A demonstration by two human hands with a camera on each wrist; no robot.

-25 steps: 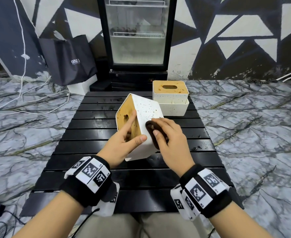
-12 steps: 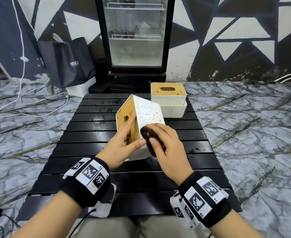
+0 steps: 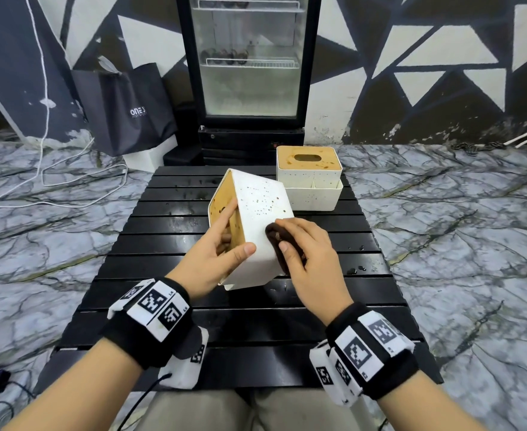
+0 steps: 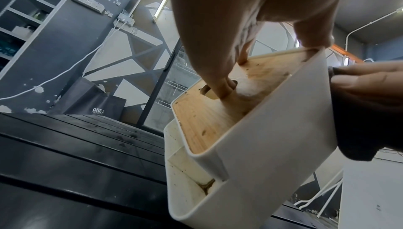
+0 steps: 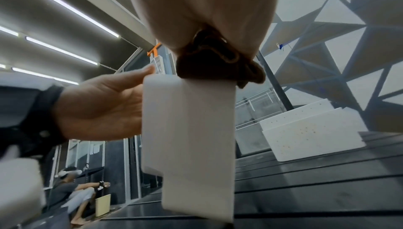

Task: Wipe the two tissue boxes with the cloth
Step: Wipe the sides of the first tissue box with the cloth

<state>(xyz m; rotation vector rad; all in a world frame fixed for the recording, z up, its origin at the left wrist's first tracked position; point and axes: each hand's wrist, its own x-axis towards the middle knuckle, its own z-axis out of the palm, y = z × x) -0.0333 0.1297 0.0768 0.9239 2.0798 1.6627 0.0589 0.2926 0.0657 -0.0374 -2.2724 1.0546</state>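
A white tissue box (image 3: pixel 257 227) with a wooden lid stands tipped on its side on the black slatted table (image 3: pixel 175 287); brown specks dot its upper white face. My left hand (image 3: pixel 221 247) grips it, fingers on the wooden lid (image 4: pixel 209 120) with one in the slot, thumb on the white face. My right hand (image 3: pixel 302 247) presses a dark brown cloth (image 3: pixel 276 241) against the white face of the box (image 5: pixel 191 138). The cloth (image 5: pixel 218 64) bunches under my fingers. A second tissue box (image 3: pixel 309 178), upright and speckled, stands at the table's far edge, also in the right wrist view (image 5: pixel 309 129).
A glass-door fridge (image 3: pixel 249 63) stands behind the table. A black bag (image 3: pixel 125 110) leans on the wall at the left, with white cables (image 3: pixel 41 169) on the marble floor. Small dark drops (image 3: pixel 357 269) lie on the table to the right of my hand.
My right hand with the cloth has slid slightly up the white face of the tipped box. The left hand keeps its hold on the box.
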